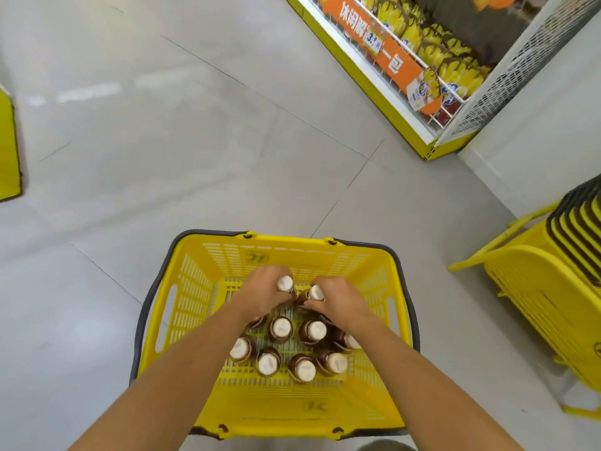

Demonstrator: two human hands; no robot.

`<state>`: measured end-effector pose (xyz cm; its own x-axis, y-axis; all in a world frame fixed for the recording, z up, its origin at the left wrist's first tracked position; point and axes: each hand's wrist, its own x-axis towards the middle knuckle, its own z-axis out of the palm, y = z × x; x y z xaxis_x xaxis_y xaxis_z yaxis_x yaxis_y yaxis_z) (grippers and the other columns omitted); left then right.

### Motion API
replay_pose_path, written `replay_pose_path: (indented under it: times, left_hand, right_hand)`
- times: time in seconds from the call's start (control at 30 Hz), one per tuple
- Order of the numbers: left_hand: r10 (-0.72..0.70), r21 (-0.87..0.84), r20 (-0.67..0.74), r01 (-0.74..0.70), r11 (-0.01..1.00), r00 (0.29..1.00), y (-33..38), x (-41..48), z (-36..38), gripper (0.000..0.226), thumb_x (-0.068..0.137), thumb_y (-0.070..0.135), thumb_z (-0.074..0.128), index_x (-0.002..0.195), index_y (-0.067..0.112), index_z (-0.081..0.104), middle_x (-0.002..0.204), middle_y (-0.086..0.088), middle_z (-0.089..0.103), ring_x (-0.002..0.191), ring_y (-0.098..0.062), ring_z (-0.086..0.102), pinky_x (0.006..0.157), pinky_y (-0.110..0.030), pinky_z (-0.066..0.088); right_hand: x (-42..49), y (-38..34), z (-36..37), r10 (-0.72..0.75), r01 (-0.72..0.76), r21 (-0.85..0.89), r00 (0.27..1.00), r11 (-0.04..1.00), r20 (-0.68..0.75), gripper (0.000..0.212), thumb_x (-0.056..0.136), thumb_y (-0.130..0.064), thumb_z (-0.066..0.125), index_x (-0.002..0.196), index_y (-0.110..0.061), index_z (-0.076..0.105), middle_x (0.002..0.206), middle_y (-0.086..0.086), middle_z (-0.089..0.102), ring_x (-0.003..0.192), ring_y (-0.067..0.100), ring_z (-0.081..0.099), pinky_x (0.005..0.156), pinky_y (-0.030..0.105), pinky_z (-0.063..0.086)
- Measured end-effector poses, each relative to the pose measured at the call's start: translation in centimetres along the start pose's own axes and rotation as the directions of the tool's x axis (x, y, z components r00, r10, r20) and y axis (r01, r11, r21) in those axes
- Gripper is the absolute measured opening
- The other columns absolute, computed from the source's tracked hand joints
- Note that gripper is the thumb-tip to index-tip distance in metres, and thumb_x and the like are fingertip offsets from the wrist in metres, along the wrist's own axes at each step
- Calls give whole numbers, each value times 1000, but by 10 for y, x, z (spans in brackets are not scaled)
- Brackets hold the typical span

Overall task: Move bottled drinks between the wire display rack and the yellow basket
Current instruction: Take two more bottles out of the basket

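Note:
A yellow basket with grey handles stands on the floor below me. Several brown bottled drinks with white caps stand upright inside it. My left hand is wrapped around one bottle, whose cap shows between the fingers. My right hand grips another bottle just beside it. Both held bottles are inside the basket, at the far side of the cluster. The wire display rack stands at the upper right, filled with yellow packaged goods.
A stack of yellow baskets on a yellow frame stands at the right. A white wall corner rises beside the rack. A yellow panel shows at the left edge. Grey floor tiles spread ahead.

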<state>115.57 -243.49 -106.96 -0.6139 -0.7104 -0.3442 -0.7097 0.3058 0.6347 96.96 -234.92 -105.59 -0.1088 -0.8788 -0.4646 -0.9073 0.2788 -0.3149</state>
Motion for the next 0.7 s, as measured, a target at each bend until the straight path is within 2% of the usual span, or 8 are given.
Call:
replay_pose_path:
  times: [0.13, 0.27, 0.37, 0.5, 0.6, 0.7]
  left_hand:
    - [17, -64, -56, -21, 998, 998, 33, -30, -69, 22, 67, 22, 83, 86, 14, 74, 82, -2, 74, 80, -24, 67, 67, -42, 53]
    - [3, -105, -143, -19, 994, 990, 114, -92, -195, 25, 67, 18, 83, 91, 19, 76, 86, 2, 76, 86, -21, 70, 75, -38, 55]
    - [-10, -148, -211, -22, 989, 977, 190, -155, -315, 24, 64, 15, 83, 87, 17, 75, 83, -2, 75, 86, -24, 72, 73, -35, 54]
    - [-13, -157, -306, -38, 987, 952, 291, -254, -486, 27, 66, 13, 86, 92, 15, 78, 88, -2, 77, 87, -21, 72, 76, -33, 54]
    - [-29, -198, -385, -52, 979, 923, 349, -327, -606, 25, 65, 21, 85, 88, 15, 77, 85, -2, 75, 78, -14, 69, 72, -33, 54]
    - [-46, -172, -465, -39, 984, 884, 383, -392, -709, 28, 63, 32, 85, 82, 13, 75, 79, -10, 71, 65, -7, 56, 64, -29, 46]
  right_hand:
    - [-28, -23, -64, 2, 7, 107, 996, 994, -88, 43, 88, -53, 77, 105, -15, 68, 102, 11, 72, 98, 33, 65, 71, 40, 46]
    - [-91, -87, -197, -68, 105, 202, 981, 974, -182, 33, 84, -47, 81, 105, -23, 72, 91, 2, 72, 93, 29, 66, 74, 39, 48]
    - [-145, -158, -322, -151, 200, 192, 958, 961, -243, 34, 83, -45, 84, 104, -22, 74, 92, 4, 74, 91, 28, 67, 76, 40, 49]
    - [-218, -268, -494, -274, 318, 118, 918, 941, -288, 33, 81, -47, 84, 102, -23, 74, 92, 5, 76, 90, 30, 69, 75, 42, 51]
    - [-269, -358, -609, -371, 419, 75, 863, 905, -342, 33, 81, -52, 82, 94, -23, 72, 81, -2, 71, 80, 23, 63, 70, 40, 48]
    - [-309, -448, -695, -463, 517, 38, 796, 855, -390, 33, 80, -52, 83, 84, -22, 68, 72, -8, 63, 72, 16, 57, 64, 35, 41]
